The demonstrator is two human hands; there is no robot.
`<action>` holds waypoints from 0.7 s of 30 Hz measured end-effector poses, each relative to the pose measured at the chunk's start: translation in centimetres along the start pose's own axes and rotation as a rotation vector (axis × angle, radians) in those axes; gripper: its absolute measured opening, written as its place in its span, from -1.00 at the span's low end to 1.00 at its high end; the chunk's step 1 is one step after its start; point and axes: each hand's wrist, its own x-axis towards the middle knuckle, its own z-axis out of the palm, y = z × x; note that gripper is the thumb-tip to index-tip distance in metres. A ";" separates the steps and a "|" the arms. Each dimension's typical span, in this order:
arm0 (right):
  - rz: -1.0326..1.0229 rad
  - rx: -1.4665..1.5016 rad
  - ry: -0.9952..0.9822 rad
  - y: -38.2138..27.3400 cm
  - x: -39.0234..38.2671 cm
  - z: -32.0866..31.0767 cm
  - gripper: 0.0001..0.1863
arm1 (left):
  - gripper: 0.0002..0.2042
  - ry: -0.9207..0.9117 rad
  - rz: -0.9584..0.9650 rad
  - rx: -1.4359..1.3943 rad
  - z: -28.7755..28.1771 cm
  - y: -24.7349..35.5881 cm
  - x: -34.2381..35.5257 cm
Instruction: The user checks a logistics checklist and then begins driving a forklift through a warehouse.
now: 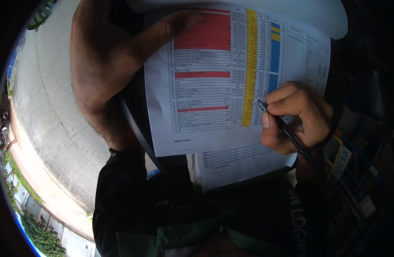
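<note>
A printed list (pixel 190 94) on white paper fills the middle of the view, with red, yellow and blue bands across its table and small handwritten tick marks. Its upper left edge is gripped by my left hand (pixel 107 60); the thumb lies over the red block, and the fingers are hidden behind. Closed round a dark pen (pixel 287 128), my right hand (pixel 302 113) rests at the sheet's right side. The pen tip meets or nearly meets the paper at the yellow column's edge. Below the list, a second printed sheet (pixel 231 171) sticks out.
A curled-back page (pixel 308 17) stands along the top. At the left lies sunlit concrete ground (pixel 55 98), with bushes (pixel 43 235) beyond it. Dark shelving with blue and orange bars (pixel 340 150) and white labels is at the right.
</note>
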 end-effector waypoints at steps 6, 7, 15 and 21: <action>0.015 0.028 0.006 -0.2 -0.2 0.0 -0.81 | -0.05 -0.067 0.069 -0.044 0.0 -0.1 0.8; 0.009 0.029 0.004 -0.2 -0.2 0.1 -0.81 | -0.05 -0.072 0.065 -0.031 0.1 0.1 0.9; 0.042 -0.021 0.050 -0.3 0.1 0.1 -0.81 | -0.03 0.261 -0.195 -0.258 1.3 1.3 0.2; 0.011 -0.013 0.017 -0.3 -0.2 -0.1 -0.81 | -0.02 -0.065 0.059 -0.028 0.7 0.7 1.3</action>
